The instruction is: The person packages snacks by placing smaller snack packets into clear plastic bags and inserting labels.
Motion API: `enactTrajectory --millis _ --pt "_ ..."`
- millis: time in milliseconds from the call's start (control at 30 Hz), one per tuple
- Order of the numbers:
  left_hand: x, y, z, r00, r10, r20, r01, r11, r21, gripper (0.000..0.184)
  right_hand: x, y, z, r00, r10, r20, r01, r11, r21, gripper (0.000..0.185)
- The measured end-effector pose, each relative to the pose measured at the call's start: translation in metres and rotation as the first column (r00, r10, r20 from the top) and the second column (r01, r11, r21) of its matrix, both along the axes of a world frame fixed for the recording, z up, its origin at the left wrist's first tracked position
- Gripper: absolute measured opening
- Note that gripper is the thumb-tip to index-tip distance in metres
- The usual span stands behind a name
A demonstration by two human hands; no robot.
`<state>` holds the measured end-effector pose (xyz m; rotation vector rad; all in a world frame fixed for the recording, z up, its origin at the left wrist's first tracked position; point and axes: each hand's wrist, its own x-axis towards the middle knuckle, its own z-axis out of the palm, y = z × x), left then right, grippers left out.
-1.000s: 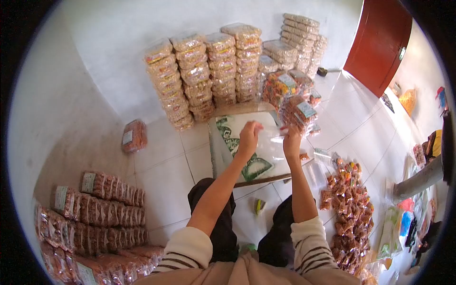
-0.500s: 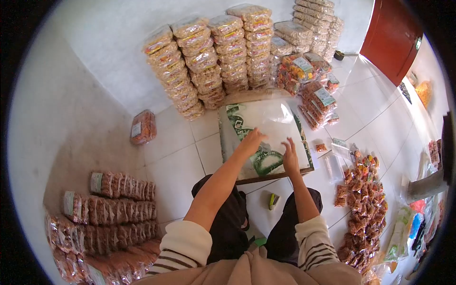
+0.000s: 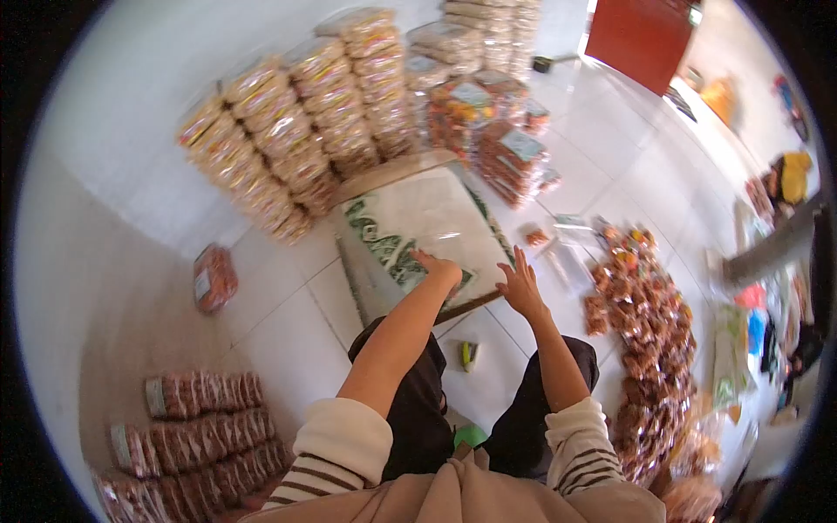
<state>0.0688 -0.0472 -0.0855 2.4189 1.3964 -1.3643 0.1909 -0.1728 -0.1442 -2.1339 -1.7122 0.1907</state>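
In front of me is a low table [image 3: 427, 205] covered with a white and green printed sheet. My left hand [image 3: 438, 267] is over the near part of the sheet, fingers apart and holding nothing. At the near right corner of the table is my right hand [image 3: 521, 286], its fingers spread and empty. Whether either hand touches the surface I cannot tell. A small packet [image 3: 536, 236] and clear plastic bags [image 3: 568, 264] lie on the floor right of the table.
Tall stacks of snack packs [image 3: 301, 131] stand behind the table. Red-brown packs [image 3: 510, 161] are at its far right. Many small packets [image 3: 641, 349] lie at right, rows of packs [image 3: 196, 436] at lower left. A green and black object [image 3: 468, 356] sits between my legs.
My hands came down and apart from above the table, and both are now empty. The view has swung, so the table appears more tilted.
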Motion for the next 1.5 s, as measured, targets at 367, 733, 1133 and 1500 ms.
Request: enactTrajectory --millis 367,733,1133,1500 --pt "0.11 -0.146 0.026 -0.054 -0.31 0.949 0.751 0.614 0.243 0.031 0.06 -0.232 0.164 0.819 -0.428 -0.381 0.541 0.797 0.267 0.028" --pt "0.164 -0.224 0.048 0.195 -0.134 0.972 0.89 0.44 -0.118 0.026 0.12 -0.425 -0.035 0.196 -0.756 -0.624 0.956 0.005 0.293 0.017" --pt "0.287 -0.212 -0.152 0.457 0.161 0.875 0.672 0.582 -0.458 0.026 0.151 -0.375 -0.116 0.602 -0.796 -0.066 0.799 0.601 0.036 0.034" --pt "0.359 -0.263 -0.231 0.229 0.325 0.917 0.647 0.654 -0.393 0.043 0.253 -0.273 -0.152 0.646 -0.763 -0.009 0.76 0.642 0.101 0.063"
